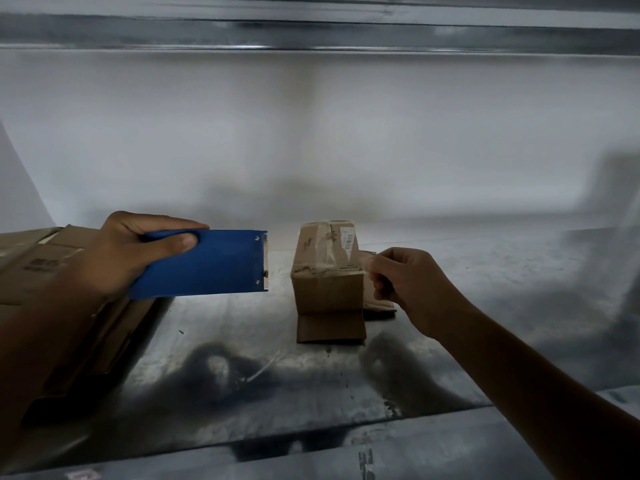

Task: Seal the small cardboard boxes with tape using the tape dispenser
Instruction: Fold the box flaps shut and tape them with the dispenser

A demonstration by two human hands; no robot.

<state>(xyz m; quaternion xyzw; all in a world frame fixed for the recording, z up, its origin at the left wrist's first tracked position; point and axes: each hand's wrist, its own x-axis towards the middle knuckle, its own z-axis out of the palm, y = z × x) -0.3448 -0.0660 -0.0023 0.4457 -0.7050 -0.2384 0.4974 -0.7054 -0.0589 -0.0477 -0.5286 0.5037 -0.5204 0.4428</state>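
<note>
Left of the small box, left hand grips the blue dispenser, blade ready; right hand pinches its flap steady.

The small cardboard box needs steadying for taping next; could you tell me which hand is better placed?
Right: the right hand already touches the small cardboard box, while the left hand holds the blue tape dispenser.

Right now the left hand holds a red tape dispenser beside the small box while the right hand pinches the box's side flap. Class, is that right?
Not quite: the tape dispenser is blue, as the head view shows. The left hand holds it beside the small box; the right hand pinches the flap.
</note>
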